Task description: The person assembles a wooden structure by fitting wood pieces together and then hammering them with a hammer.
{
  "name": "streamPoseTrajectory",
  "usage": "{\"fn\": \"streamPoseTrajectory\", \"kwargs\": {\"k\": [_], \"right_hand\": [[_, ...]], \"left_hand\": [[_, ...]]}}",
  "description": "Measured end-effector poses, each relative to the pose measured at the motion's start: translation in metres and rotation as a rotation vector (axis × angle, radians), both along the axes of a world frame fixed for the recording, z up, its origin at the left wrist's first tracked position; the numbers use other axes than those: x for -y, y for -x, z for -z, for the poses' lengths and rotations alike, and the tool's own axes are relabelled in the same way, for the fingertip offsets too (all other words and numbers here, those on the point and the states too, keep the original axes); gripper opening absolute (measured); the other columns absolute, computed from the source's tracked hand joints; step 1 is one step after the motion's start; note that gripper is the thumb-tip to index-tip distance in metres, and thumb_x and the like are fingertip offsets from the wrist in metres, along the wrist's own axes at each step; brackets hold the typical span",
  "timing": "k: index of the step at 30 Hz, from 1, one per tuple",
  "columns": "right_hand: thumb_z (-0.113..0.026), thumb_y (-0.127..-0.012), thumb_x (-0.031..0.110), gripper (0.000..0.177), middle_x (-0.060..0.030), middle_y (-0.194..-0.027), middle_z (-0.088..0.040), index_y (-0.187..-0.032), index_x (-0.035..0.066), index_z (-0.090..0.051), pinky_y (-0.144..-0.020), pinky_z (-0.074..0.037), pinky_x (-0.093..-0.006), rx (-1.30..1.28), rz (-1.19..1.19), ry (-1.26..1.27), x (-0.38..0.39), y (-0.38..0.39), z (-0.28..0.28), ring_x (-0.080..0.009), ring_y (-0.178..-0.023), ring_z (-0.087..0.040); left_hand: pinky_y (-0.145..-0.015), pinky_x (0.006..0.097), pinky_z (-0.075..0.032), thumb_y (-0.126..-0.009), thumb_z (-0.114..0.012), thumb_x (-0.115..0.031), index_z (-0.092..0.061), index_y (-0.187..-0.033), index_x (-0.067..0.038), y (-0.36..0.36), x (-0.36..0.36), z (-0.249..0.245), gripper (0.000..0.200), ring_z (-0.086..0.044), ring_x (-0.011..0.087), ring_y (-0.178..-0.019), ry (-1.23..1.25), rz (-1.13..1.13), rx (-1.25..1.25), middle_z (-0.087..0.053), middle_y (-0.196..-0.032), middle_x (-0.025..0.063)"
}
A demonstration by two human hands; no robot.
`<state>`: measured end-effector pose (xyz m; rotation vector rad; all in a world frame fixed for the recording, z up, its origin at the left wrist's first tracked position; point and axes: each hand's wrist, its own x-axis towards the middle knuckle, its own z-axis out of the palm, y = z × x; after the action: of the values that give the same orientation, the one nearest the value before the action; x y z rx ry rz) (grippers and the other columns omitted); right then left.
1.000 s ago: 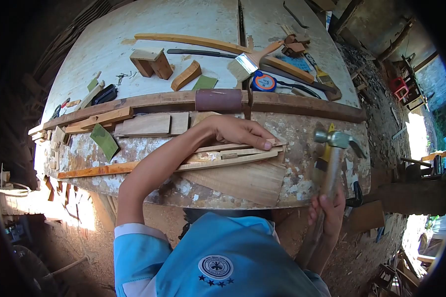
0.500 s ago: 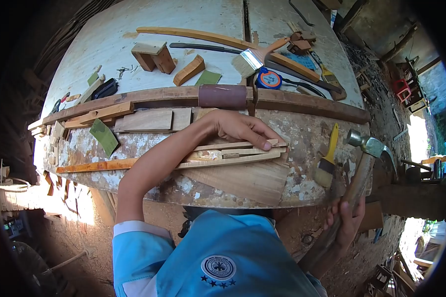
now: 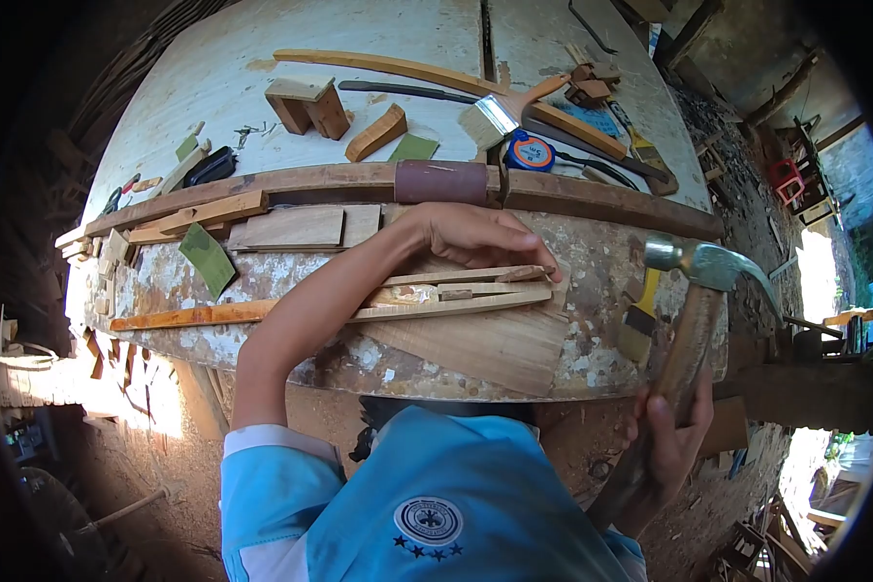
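My right hand (image 3: pixel 671 436) is wrapped around the wooden handle of a claw hammer (image 3: pixel 696 325), its metal head raised near the bench's right end. My left hand (image 3: pixel 480 238) curls along the far side of narrow wooden strips (image 3: pixel 456 308), with a fingertip pressed at their right end and the thumb lifted off the wood. The strips converge toward that end, and a small block sits between them. Under them lies a flat tapered board (image 3: pixel 485 349). A longer orange-brown strip (image 3: pixel 194 318) runs left beneath my forearm. Part of the left fingers is hidden.
A yellow-handled paintbrush (image 3: pixel 640 315) lies partly behind the hammer. Sandpaper (image 3: pixel 441 181) is wrapped over a long wooden rail (image 3: pixel 310 184) crossing the bench. Beyond it are a tape measure (image 3: pixel 529 152), a wide brush (image 3: pixel 490 121) and wood blocks (image 3: pixel 307 105). Green sandpaper (image 3: pixel 207 260) lies left.
The hammer has moved up and left, its head swinging toward the strips. My left thumb has come off the upper strip, and that hand has shifted slightly away from me.
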<state>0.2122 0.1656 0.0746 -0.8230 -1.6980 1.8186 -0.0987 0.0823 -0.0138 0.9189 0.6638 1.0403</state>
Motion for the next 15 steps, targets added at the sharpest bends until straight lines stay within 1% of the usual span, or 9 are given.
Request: {"fn": "streamPoseTrajectory", "kwargs": {"k": [1,2,5,7,8,9,11,12,15], "right_hand": [[-0.054,-0.081,0.002,0.046,-0.0116,-0.077,-0.056,-0.123,-0.005,-0.038,-0.045,-0.043,-0.0242,-0.032,0.040,-0.011,0.001,0.000,0.000,-0.0125,-0.052,-0.052],[-0.055,-0.081,0.001,0.051,-0.0111,-0.077,-0.055,-0.127,-0.005,-0.034,-0.045,-0.042,-0.0233,-0.050,0.043,0.005,0.002,0.001,0.000,-0.0119,-0.052,-0.051],[-0.057,-0.079,0.001,0.053,-0.0153,-0.082,-0.059,-0.128,-0.006,-0.036,-0.050,-0.046,-0.0265,-0.022,-0.119,-0.081,-0.001,0.000,0.004,-0.0168,-0.056,-0.057],[-0.059,-0.078,0.002,0.054,-0.0187,-0.089,-0.062,-0.128,-0.007,-0.038,-0.058,-0.049,-0.0291,0.133,-0.207,-0.424,-0.002,0.003,0.011,-0.0214,-0.064,-0.062],[-0.060,-0.078,0.002,0.055,-0.0200,-0.093,-0.062,-0.127,-0.007,-0.039,-0.063,-0.049,-0.0302,0.200,-0.247,-0.505,-0.001,0.005,0.010,-0.0231,-0.069,-0.063],[-0.062,-0.077,0.003,0.056,-0.0213,-0.096,-0.063,-0.127,-0.008,-0.041,-0.068,-0.050,-0.0313,0.263,-0.286,-0.589,-0.001,0.007,0.009,-0.0249,-0.074,-0.065],[-0.065,-0.076,0.005,0.057,-0.0231,-0.104,-0.062,-0.126,-0.009,-0.043,-0.079,-0.049,-0.0331,0.356,-0.363,-0.582,0.002,0.014,-0.001,-0.0273,-0.088,-0.065],[-0.067,-0.075,0.007,0.060,-0.0221,-0.102,-0.063,-0.127,-0.009,-0.041,-0.081,-0.048,-0.0338,0.352,-0.362,-0.704,-0.003,0.011,-0.001,-0.0263,-0.093,-0.064],[-0.067,-0.075,0.008,0.061,-0.0218,-0.101,-0.064,-0.127,-0.009,-0.041,-0.078,-0.049,-0.0337,0.303,-0.246,-0.559,-0.007,0.001,-0.008,-0.0262,-0.090,-0.064]], "left_hand": [[-0.092,0.0252,-0.044,-0.089,-0.060,-0.025,-0.051,-0.126,0.001,0.001,0.000,0.000,0.046,-0.051,0.0151,-0.116,-0.016,0.002,-0.050,-0.053,-0.127,0.0116],[-0.092,0.0248,-0.044,-0.088,-0.060,-0.026,-0.050,-0.126,0.001,0.001,0.001,0.000,0.048,-0.051,0.0150,-0.115,-0.031,0.005,-0.100,-0.053,-0.127,0.0118],[-0.095,0.0245,-0.041,-0.082,-0.068,-0.022,-0.048,-0.128,0.002,-0.003,0.005,-0.012,0.056,-0.050,0.0152,-0.115,0.034,-0.009,-0.041,-0.054,-0.125,0.0116],[-0.095,0.0232,-0.041,-0.079,-0.072,-0.019,-0.048,-0.128,0.001,-0.001,0.004,-0.001,0.058,-0.051,0.0131,-0.113,0.000,0.049,0.052,-0.055,-0.123,0.0098],[-0.094,0.0223,-0.041,-0.078,-0.073,-0.017,-0.048,-0.128,0.000,-0.001,0.003,0.005,0.059,-0.052,0.0117,-0.111,-0.033,0.094,0.113,-0.056,-0.122,0.0085],[-0.096,0.0243,-0.039,-0.074,-0.075,-0.016,-0.049,-0.127,0.001,0.000,0.002,0.006,0.062,-0.051,0.0136,-0.113,-0.018,0.146,0.001,-0.055,-0.123,0.0093],[-0.101,0.0284,-0.034,-0.067,-0.080,-0.012,-0.049,-0.126,0.002,0.002,0.000,0.004,0.068,-0.049,0.0175,-0.116,0.011,0.250,-0.228,-0.055,-0.124,0.0110],[-0.098,0.0281,-0.037,-0.069,-0.080,-0.015,-0.050,-0.124,0.002,0.000,0.000,0.001,0.065,-0.052,0.0167,-0.113,-0.014,0.245,-0.297,-0.057,-0.120,0.0094],[-0.094,0.0283,-0.040,-0.071,-0.079,-0.017,-0.055,-0.118,0.001,-0.004,-0.004,0.000,0.056,-0.055,0.0159,-0.107,0.083,0.201,-0.345,-0.061,-0.113,0.0072]]}}
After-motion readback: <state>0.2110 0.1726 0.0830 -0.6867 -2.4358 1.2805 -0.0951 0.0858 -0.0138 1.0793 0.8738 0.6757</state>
